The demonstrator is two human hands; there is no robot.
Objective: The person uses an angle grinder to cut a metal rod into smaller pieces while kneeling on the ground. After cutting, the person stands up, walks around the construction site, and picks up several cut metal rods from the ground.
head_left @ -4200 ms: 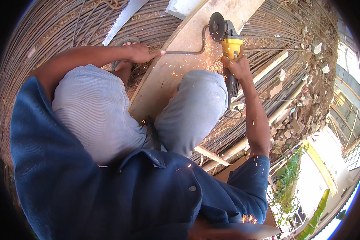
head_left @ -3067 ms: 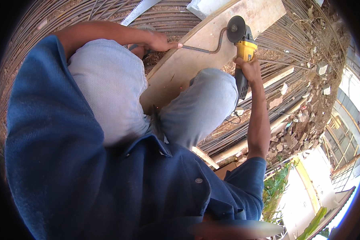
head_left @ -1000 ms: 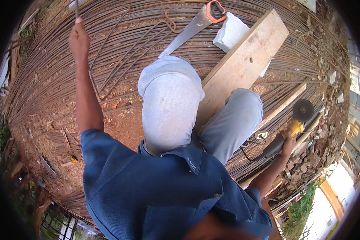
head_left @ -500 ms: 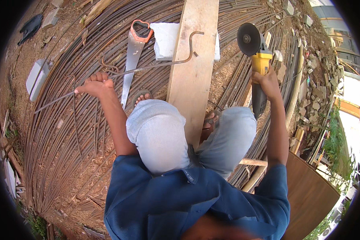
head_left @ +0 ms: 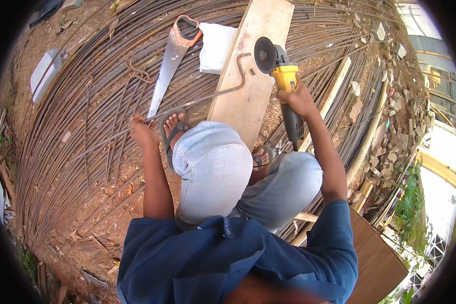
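My left hand is closed around a long steel rebar rod beside my left foot. The rod's hooked far end rests over a wooden plank, near a short cut-off piece of rebar. My right hand grips a yellow and black angle grinder by its body. Its dark disc is over the plank's right side, to the right of the rod's hook and apart from it.
A handsaw with an orange handle lies across many rebar rods on the ground. White blocks lie nearby. Broken stones are heaped at right, and a brown board stands by my right elbow.
My right hand has brought the grinder leftward, over the plank. My left hand has come nearer to my foot, and the rod's hooked end has shifted toward me along the plank.
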